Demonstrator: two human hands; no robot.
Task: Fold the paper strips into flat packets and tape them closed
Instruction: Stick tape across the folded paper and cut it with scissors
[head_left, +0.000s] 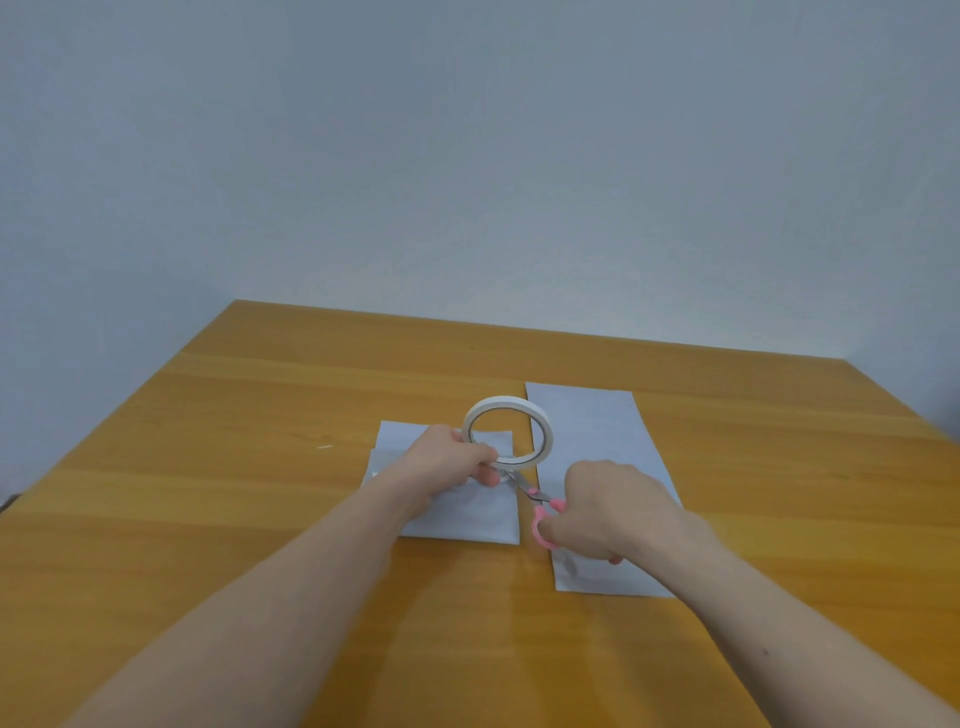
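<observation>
While my left hand (449, 457) grips the tape roll (508, 435) over the folded packet (462, 512) on the desk (234, 441), my right hand (605, 512) holds pink scissors (535, 506); taping step, next snip squarely.

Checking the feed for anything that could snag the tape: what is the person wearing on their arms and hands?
Nothing shows. The left hand and right hand are bare, without gloves, rings or watch in view. Both forearms are uncovered to the frame's bottom edge; no sleeve appears.
</observation>
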